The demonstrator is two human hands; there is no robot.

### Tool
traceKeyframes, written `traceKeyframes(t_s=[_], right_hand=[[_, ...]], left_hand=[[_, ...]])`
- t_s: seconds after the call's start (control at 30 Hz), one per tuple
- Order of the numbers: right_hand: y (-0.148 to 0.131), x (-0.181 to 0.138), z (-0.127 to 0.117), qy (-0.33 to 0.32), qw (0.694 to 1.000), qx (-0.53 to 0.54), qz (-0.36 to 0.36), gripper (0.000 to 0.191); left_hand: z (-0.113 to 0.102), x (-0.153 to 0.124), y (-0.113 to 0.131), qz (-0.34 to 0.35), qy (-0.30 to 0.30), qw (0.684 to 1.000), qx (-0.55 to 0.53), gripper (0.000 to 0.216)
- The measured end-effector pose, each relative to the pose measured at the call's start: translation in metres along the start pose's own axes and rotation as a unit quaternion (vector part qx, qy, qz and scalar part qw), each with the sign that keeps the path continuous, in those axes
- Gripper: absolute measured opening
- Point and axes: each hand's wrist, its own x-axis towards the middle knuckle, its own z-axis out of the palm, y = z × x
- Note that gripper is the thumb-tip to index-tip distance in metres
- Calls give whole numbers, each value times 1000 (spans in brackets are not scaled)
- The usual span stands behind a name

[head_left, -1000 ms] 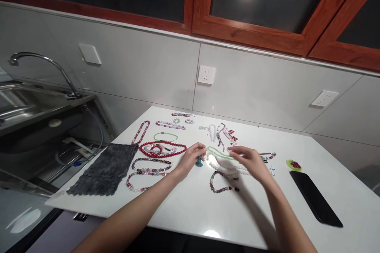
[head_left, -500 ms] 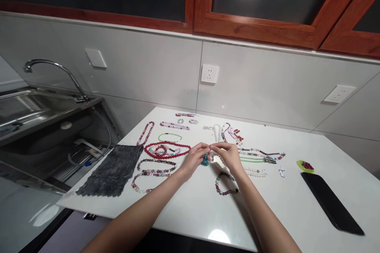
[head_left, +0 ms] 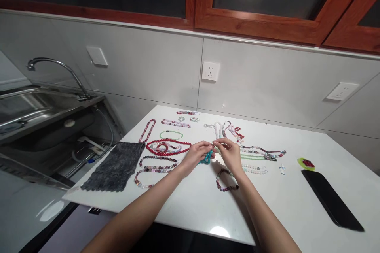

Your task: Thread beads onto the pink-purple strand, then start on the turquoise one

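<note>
My left hand (head_left: pixel 194 157) is closed over a strand of teal beads (head_left: pixel 205 159), which bunches below its fingers above the table. My right hand (head_left: pixel 230 154) pinches right beside the left fingertips; what lies between its fingers is too small to make out. Under and behind the hands is a pale white bead strand (head_left: pixel 219 162), partly hidden. Nearer me on the table lies a multicoloured bead bracelet (head_left: pixel 221 185). Just left of my left hand, a red bead necklace (head_left: pixel 169 141) forms a loop around smaller strands.
A dark grey cloth (head_left: pixel 115 168) lies on the white table (head_left: pixel 184 209) at the left. Several bead strands (head_left: pixel 175 123) spread across the back. On the right are a green dish (head_left: pixel 302 162) with red beads and a black phone-like slab (head_left: pixel 332 201). A sink (head_left: pixel 38 104) stands left.
More of the teal strand shows below my left hand, hanging further left. Both hands stay close together, shifted slightly right in view. The camera has tilted a little.
</note>
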Motion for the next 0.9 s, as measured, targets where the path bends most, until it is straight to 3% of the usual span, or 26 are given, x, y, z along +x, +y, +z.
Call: traceKeyframes(t_s=[0.17,0.33,0.53,0.7,0.9], right_hand=[[-1,-2,2,-11,999,35,25,19],[-2,-1,3,-16,995,68,66,21],[1,-1,4,-17,986,114,117,41],[3,-2,4,-37,989,90,114,30],[0,-3,5,-27,983,97,152,30]], left_hand=[[-1,0,-2,5,22,1000,19,32],[0,-1,-1,4,39,999,-28,30],[-3,1,-3,6,69,995,-75,29],[-5,1,-5,10,69,996,-62,27],[-1,-2,-2,0,46,998,-39,27]])
